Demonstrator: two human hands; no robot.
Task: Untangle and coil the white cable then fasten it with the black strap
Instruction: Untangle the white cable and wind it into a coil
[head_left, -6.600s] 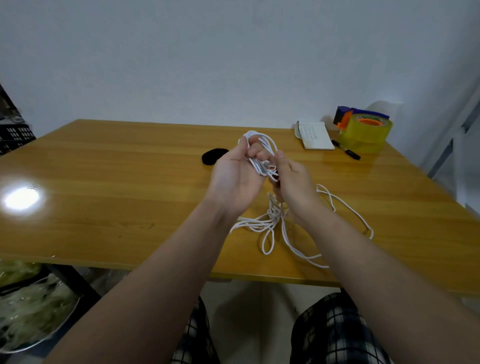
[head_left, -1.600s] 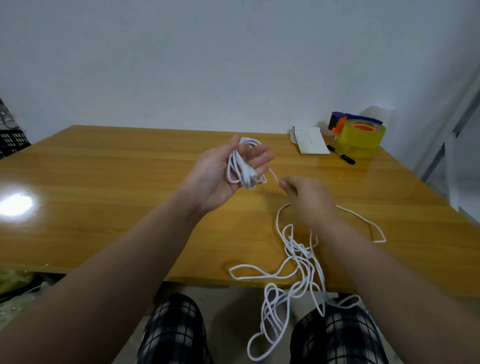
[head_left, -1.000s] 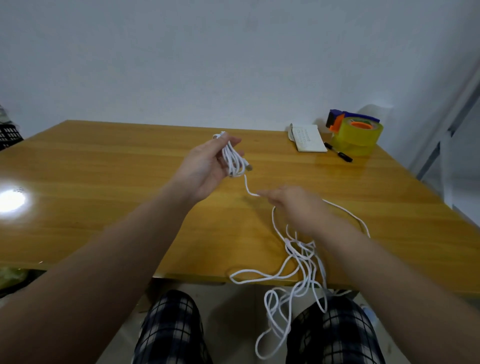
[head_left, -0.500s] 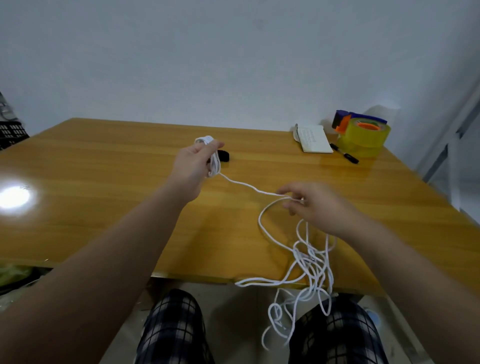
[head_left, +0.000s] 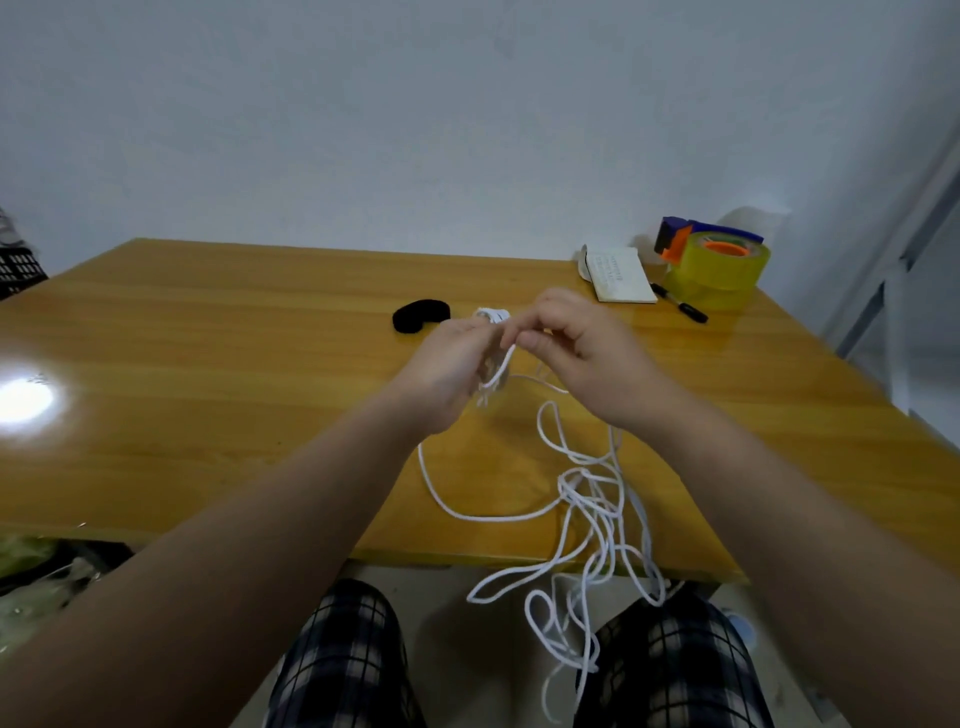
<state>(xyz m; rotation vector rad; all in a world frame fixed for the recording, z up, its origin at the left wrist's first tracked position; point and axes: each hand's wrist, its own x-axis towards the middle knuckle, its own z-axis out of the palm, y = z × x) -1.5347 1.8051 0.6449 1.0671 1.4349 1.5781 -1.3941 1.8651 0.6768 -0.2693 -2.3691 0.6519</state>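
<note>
My left hand (head_left: 449, 364) grips a small bundle of coiled white cable (head_left: 493, 332) above the middle of the wooden table (head_left: 208, 374). My right hand (head_left: 582, 353) is right beside it, pinching a strand of the same cable against the bundle. From the hands the loose cable (head_left: 587, 499) trails down in a tangle over the table's front edge and hangs between my knees. The black strap (head_left: 420, 315) lies on the table just beyond and left of my left hand.
At the back right of the table are a white notebook (head_left: 621, 267), a black pen (head_left: 680, 304) and a yellow tape roll in a blue and orange dispenser (head_left: 714, 260). A bright light reflection (head_left: 23, 400) shows at the left.
My right hand has moved up and left from the table's middle to meet my left hand, bringing a strand of cable onto the bundle. The hanging tangle shifted slightly.
</note>
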